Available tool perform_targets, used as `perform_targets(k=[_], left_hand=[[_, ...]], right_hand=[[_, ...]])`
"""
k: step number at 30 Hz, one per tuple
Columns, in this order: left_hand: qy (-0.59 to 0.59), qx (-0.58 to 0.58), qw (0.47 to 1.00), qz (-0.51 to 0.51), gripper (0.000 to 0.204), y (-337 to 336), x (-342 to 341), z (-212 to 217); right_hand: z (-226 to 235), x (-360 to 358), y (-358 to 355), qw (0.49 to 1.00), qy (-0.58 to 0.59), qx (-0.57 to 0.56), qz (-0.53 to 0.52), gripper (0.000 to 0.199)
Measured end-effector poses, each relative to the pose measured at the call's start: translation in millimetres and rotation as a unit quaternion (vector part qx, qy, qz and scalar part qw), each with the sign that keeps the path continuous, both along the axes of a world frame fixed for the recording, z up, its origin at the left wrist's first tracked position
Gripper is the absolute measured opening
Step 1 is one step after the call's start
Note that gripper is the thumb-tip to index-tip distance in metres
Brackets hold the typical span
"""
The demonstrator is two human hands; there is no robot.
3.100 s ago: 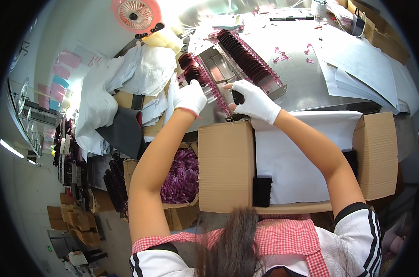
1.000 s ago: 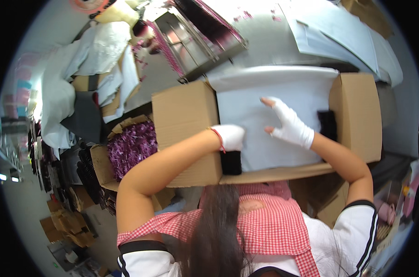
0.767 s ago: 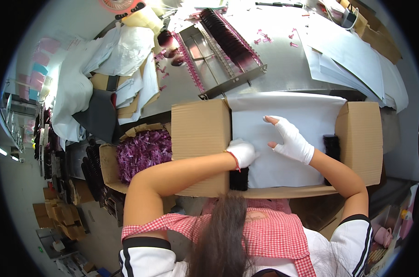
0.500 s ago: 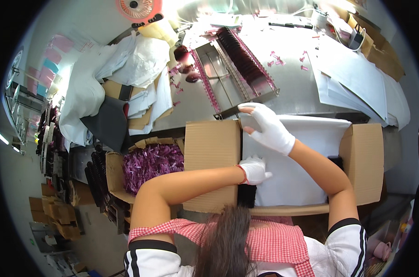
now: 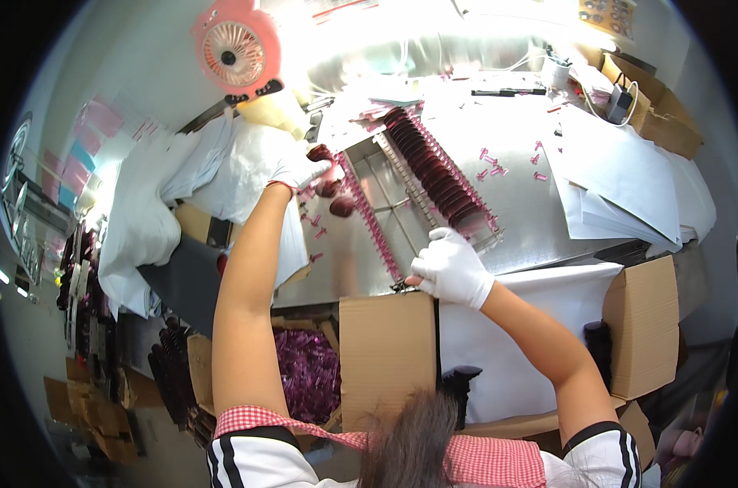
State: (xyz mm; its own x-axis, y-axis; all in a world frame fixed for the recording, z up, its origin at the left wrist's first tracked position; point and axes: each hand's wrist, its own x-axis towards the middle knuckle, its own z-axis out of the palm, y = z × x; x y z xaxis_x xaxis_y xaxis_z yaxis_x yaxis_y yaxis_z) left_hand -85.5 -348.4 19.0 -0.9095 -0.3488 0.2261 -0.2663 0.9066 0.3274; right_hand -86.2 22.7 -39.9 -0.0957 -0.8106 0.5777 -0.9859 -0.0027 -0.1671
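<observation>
My left hand [image 5: 302, 172], in a white glove with bare fingertips, reaches to a small pile of dark red lens-like pieces [image 5: 341, 206] on the metal worktop. Its fingers close around the edge of the topmost piece [image 5: 320, 152], partly hiding it. A metal rack [image 5: 370, 218] with pink toothed side strips lies slanted beside the pile. A tight row of dark red lens-like pieces [image 5: 434, 172] fills its right side. My right hand [image 5: 450, 268], gloved alike, has its fingers curled on the rack's near end, bare tips at the near corner.
An open cardboard box [image 5: 389, 350] with a white sheet [image 5: 515, 342] over its contents stands before me. Left of it, another box holds purple glossy pieces [image 5: 308, 374]. Papers [image 5: 605, 179], small pink pieces [image 5: 492, 167] and a pink fan [image 5: 237, 57] are on the worktop.
My left hand has left the white sheet in the box and moved up and left to the dark red pieces. My right hand has come to the rack's near end. The view has tilted upward.
</observation>
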Motion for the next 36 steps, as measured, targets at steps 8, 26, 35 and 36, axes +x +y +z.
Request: perform_targets(k=[8, 26, 35, 36], left_hand=[[-0.275, -0.262, 0.92, -0.097, 0.028, 15.3, -41.2, -19.5], [-0.306, -0.274, 0.839, -0.357, 0.037, 226.2, 95.8, 43.9], [-0.062, 0.07, 0.984, -0.153, 0.078, 244.0, 43.0, 33.1], [-0.06, 0.005, 0.993, -0.101, 0.084, 248.3, 32.0, 27.2]], right_hand=[[-3.3, -4.4, -0.1, 1.0, -0.007, -0.007, 0.013, 0.029], [47.2, 58.5, 2.3, 0.947, -0.29, -0.101, -0.097, 0.079], [13.0, -21.0, 94.3, 0.903, -0.275, -0.211, -0.254, 0.044], [8.0, -30.3, 97.3, 0.893, -0.297, -0.191, -0.279, 0.045]])
